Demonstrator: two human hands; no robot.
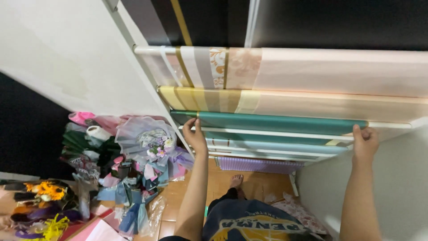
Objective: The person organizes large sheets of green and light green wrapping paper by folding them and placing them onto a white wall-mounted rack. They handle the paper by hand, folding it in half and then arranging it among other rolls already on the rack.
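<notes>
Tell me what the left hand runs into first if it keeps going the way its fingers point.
The left hand points up the rack, its fingertips already at the teal paper sheet hung over a white rail. Going on, it would probably meet the yellow striped sheet next, though depth is unclear.

We see a white rack (276,133) of horizontal rails, each draped with wrapping sheets: pink sheets (339,71) on the far rail, tan sheets (312,105) next, teal sheets (276,121) on a nearer one. Below, the wooden floor (223,183) carries a heap of bouquets (147,147) at left and a patterned purple mat (258,165) under the rack.
</notes>
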